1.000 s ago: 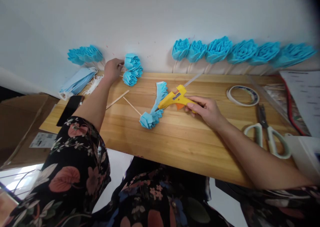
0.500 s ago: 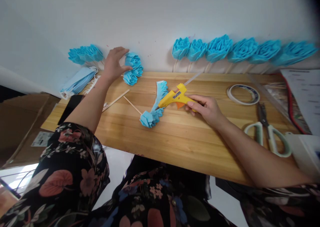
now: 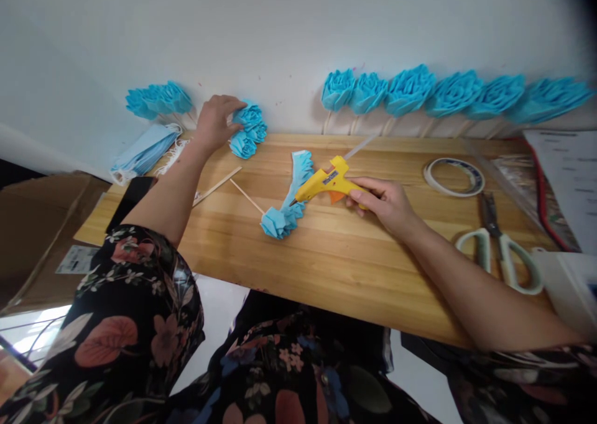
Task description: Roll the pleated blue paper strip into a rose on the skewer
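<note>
On wooden table (image 3: 354, 275), tape roll (image 3: 476, 178) and white-handled scissors (image 3: 492, 224) at right; at centre, pale-blue paper rose (image 3: 274, 222) with frilled strip (image 3: 299, 170) trailing, beside tip of yellow glue gun (image 3: 321, 184) clasped in right hand (image 3: 383, 203); left hand (image 3: 216, 122) at rose cluster (image 3: 253, 127), grip indeterminable.

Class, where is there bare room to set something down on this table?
The widest bare wood lies between the unfinished flower and the table's front edge, bounded rightward by the right forearm. A smaller patch lies between the right hand and the tape roll. Crowded: the right end, with scissors and papers; the left end, with blue masks.
</note>
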{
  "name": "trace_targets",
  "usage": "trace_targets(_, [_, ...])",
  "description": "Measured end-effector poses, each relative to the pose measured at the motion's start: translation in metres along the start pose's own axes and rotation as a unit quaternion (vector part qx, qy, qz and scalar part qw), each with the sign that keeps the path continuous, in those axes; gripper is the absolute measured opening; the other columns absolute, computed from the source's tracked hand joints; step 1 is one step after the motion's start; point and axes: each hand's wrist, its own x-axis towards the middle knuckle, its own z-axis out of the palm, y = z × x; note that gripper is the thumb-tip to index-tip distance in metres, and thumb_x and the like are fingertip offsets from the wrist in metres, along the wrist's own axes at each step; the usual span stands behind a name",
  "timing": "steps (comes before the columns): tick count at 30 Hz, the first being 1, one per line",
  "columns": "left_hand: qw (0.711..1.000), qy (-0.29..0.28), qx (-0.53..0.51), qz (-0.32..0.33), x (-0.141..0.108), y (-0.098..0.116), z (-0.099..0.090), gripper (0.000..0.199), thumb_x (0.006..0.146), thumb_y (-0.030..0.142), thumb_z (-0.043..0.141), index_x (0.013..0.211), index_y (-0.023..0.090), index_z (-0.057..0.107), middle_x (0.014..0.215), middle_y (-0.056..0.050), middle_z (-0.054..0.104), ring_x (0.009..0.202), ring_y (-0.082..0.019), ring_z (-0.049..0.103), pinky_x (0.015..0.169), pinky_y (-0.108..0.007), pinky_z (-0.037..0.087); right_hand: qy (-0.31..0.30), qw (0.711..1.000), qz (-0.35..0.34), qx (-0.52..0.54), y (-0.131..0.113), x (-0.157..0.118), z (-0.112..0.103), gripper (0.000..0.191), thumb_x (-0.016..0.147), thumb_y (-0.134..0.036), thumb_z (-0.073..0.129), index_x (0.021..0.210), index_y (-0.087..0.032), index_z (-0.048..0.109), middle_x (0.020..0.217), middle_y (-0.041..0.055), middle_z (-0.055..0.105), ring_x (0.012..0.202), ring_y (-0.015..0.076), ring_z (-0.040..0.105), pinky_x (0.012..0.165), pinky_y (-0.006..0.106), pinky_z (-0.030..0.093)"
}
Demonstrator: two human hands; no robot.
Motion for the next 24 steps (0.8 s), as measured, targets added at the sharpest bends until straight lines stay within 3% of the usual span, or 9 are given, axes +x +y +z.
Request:
trace_targets(7, [0.999, 0.022, -0.020, -0.014, -0.013, -0.002, -0.009, 0.049, 0.092, 0.071, 0.078, 0.093, 0.025, 0.062, 0.089, 0.000, 0.074, 0.152, -0.021, 0.051, 0.113, -0.041, 0.036, 0.004, 1.000, 0.000, 0.010, 0.000, 0.000, 0.000, 0.038, 0.090, -0.055, 0.088, 0.114, -0.025, 0.091, 0.078, 0.0021, 0.077, 0.059, 0.0138, 0.056, 0.059, 0.031, 0.049])
trace_targets(11, [0.998, 0.059, -0.018, -0.019, -0.027, -0.010, -0.012, 0.046, 0.095, 0.064, 0.078, 0.112, 0.022, 0.068, 0.102, -0.002, 0.080, 0.142, -0.020, 0.058, 0.115, -0.042, 0.040, 0.003, 1.000, -0.005, 0.019, 0.003, 0.001, 0.001, 0.038, 0.090, -0.054, 0.088, 0.112, -0.024, 0.091, 0.079, 0.0024, 0.078, 0.058, 0.0134, 0.056, 0.058, 0.031, 0.048])
trace_targets(14, [0.995, 0.091, -0.041, -0.018, -0.036, -0.022, -0.007, 0.039, 0.094, 0.055, 0.077, 0.121, 0.026, 0.074, 0.119, -0.007, 0.083, 0.138, -0.029, 0.063, 0.117, -0.048, 0.045, 0.008, 0.999, -0.004, 0.033, 0.004, 0.001, 0.001, 0.036, 0.090, -0.051, 0.089, 0.113, -0.023, 0.090, 0.079, 0.0024, 0.078, 0.058, 0.0129, 0.055, 0.056, 0.030, 0.045])
trace_targets(18, [0.992, 0.112, -0.060, -0.013, -0.040, -0.041, 0.003, 0.033, 0.092, 0.048, 0.073, 0.119, 0.031, 0.082, 0.132, -0.012, 0.083, 0.126, -0.036, 0.070, 0.117, -0.053, 0.050, 0.018, 0.999, 0.007, 0.046, 0.000, 0.001, 0.002, 0.037, 0.087, -0.051, 0.091, 0.110, -0.022, 0.089, 0.078, 0.0023, 0.077, 0.057, 0.0125, 0.054, 0.055, 0.030, 0.044])
trace_targets(24, [0.988, 0.137, -0.016, -0.073, -0.027, -0.061, 0.011, 0.026, 0.092, 0.038, 0.064, 0.103, 0.029, 0.086, 0.115, -0.012, 0.086, 0.110, -0.036, 0.075, 0.112, -0.054, 0.054, 0.018, 0.999, 0.008, 0.038, -0.003, 0.001, 0.003, 0.042, 0.085, -0.059, 0.093, 0.106, -0.023, 0.089, 0.078, 0.0026, 0.078, 0.056, 0.0129, 0.054, 0.056, 0.032, 0.046])
